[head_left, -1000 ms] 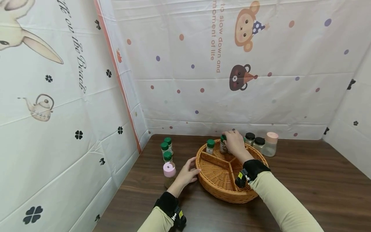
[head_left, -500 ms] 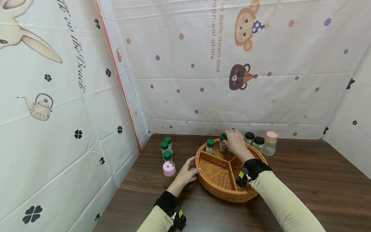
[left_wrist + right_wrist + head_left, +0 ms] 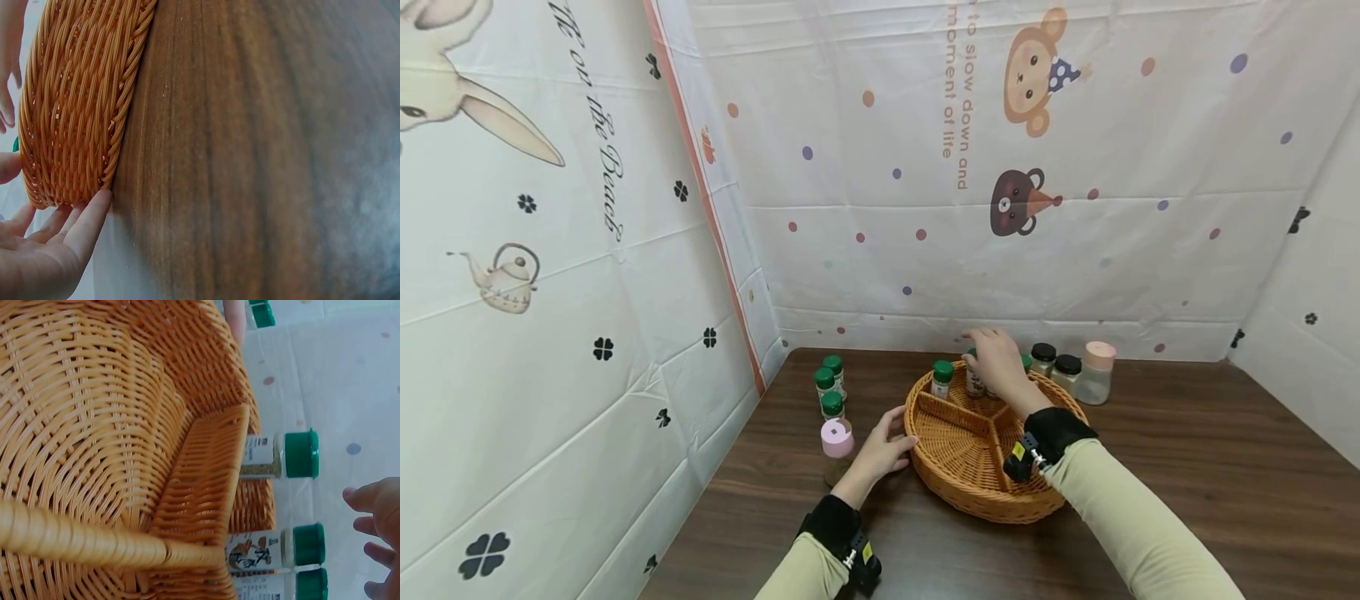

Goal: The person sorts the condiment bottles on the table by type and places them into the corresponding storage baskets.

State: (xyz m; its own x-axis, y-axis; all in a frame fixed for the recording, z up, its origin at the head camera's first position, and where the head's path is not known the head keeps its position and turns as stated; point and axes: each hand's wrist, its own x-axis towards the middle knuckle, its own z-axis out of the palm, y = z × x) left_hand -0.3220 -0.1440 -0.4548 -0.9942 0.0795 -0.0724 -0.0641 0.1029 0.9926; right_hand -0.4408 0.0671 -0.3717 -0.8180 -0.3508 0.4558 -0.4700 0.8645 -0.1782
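Note:
A round wicker basket (image 3: 981, 507) with inner dividers stands on the dark wooden table. Its far compartment holds several small spice jars with green caps, among them one spice jar (image 3: 941, 381) at the left and another (image 3: 255, 551) with a printed label. My left hand (image 3: 878, 448) touches the basket's left side; in the left wrist view its fingers lie nearly straight against the woven outer wall. Above the jars hovers my right hand (image 3: 997, 367), fingers loosely spread and nothing held. The right wrist view shows a gap between those fingertips and the green caps.
Left of the basket are several green-capped jars (image 3: 831, 383) and a pink-lidded bottle (image 3: 838, 450). Behind its right side stand black-lidded jars (image 3: 1066, 372) and a peach-lidded bottle (image 3: 1096, 375). Printed white cloth (image 3: 880, 250) hangs behind the table.
My right hand has let go of a green-capped spice jar and risen slightly above it; that jar stays in the basket. My left hand has stayed at the basket's side.

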